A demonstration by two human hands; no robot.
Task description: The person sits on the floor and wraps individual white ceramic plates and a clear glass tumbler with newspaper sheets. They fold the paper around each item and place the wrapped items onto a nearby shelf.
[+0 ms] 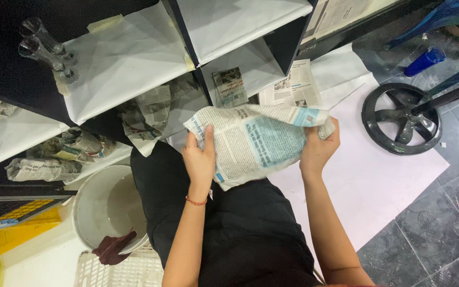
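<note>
Left hand (200, 159) and right hand (319, 151) each in closed grip on newspaper bundle (256, 143), possibly wrapped around something; white bucket (88, 207) beside lap.

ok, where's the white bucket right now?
In the head view the white bucket sits lower left, on the person's left beside their lap, with a dark red cloth draped over its near rim and a white slatted basket just below.

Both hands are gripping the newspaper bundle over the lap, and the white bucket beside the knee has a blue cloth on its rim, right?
Not quite. In the head view, the cloth on the white bucket rim is dark maroon, not blue. The left hand and right hand do hold the newspaper bundle over the lap.
</note>
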